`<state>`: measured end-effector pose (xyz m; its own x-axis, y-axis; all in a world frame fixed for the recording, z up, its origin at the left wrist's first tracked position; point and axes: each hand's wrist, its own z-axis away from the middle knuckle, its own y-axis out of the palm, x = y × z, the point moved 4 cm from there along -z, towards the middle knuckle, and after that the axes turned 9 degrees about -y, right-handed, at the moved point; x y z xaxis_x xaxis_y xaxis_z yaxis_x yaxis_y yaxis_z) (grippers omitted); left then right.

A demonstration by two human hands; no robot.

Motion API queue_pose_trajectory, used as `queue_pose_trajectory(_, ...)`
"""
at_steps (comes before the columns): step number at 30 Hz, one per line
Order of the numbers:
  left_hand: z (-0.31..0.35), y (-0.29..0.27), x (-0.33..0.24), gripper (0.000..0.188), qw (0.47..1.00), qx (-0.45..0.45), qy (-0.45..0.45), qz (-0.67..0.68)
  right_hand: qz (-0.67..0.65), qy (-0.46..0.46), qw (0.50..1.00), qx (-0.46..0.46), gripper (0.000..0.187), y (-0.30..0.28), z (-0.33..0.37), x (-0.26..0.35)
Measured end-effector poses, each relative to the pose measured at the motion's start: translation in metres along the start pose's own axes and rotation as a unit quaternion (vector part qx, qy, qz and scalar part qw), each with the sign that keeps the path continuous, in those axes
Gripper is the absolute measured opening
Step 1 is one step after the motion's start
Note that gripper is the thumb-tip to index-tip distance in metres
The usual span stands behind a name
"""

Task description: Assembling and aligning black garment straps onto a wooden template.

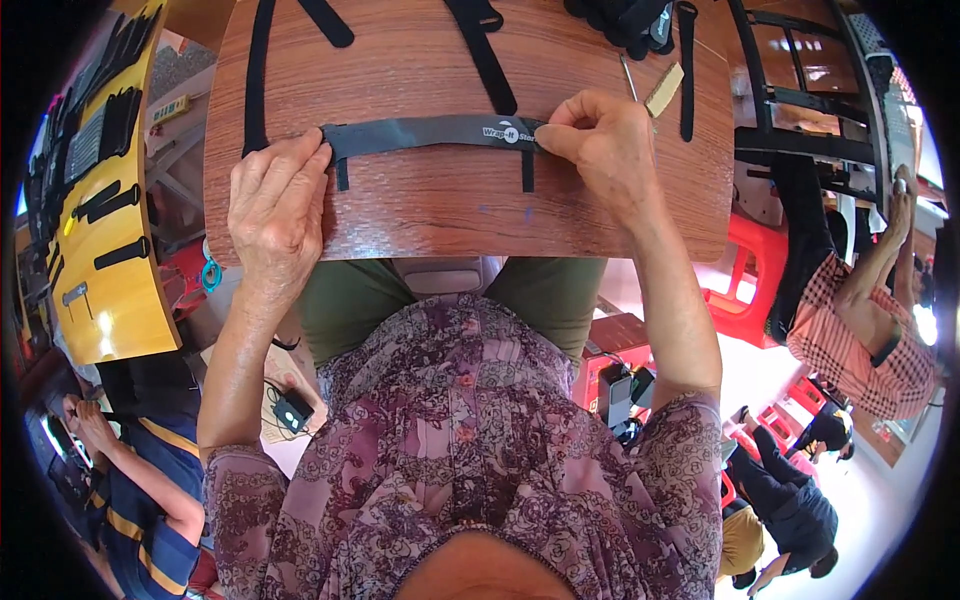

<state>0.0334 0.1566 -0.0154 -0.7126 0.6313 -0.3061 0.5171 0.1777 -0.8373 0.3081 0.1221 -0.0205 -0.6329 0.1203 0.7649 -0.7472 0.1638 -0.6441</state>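
Note:
A dark grey fabric strap (420,133) with a white printed label near its right end lies stretched across the wooden table. Its left end is pinched between the fingers and thumb of my left hand (272,205). My right hand (612,150) pinches the right end, beside the label. Two short black tape marks, a left one (342,176) and a right one (528,173), show on the table just below the strap. Beyond it lie a long black strap (485,60) and another black strap (258,80) at the left.
The brown table (440,225) ends close to my lap. Past my right hand lie a yellowish block (664,90), a thin metal tool (628,75) and a pile of black straps (625,25). A yellow table (115,310) with straps stands left. Co-workers sit on both sides.

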Motion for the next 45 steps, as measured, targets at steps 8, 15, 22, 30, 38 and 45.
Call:
queue_pose_trajectory(8, -0.009, 0.002, -0.075, 0.028, 0.992, 0.033, 0.119, 0.026, -0.022, 0.025, 0.999, 0.036, 0.014, 0.001, -0.012, -0.007)
queue_pose_trajectory(15, -0.015, 0.028, -0.099, 0.034, 0.987, 0.026, 0.146, 0.061, -0.095, 0.077, 0.990, 0.074, 0.009, 0.003, -0.016, -0.007)
queue_pose_trajectory(22, -0.001, 0.054, -0.118, 0.038, 0.967, 0.140, 0.182, 0.112, -0.153, 0.104, 0.980, 0.077, 0.008, 0.001, -0.016, 0.001)
queue_pose_trajectory(30, -0.001, 0.057, -0.116, 0.041, 0.964, 0.142, 0.170, 0.145, -0.227, 0.155, 0.959, 0.063, 0.009, 0.001, -0.016, 0.002)
queue_pose_trajectory(38, 0.000, 0.055, -0.111, 0.040, 0.966, 0.158, 0.153, 0.138, -0.239, 0.165, 0.953, 0.083, 0.008, -0.001, -0.020, 0.005)
queue_pose_trajectory(45, 0.005, 0.019, -0.069, 0.028, 0.960, 0.051, 0.128, 0.245, -0.230, 0.142, 0.959, 0.080, 0.006, -0.005, -0.019, 0.004)
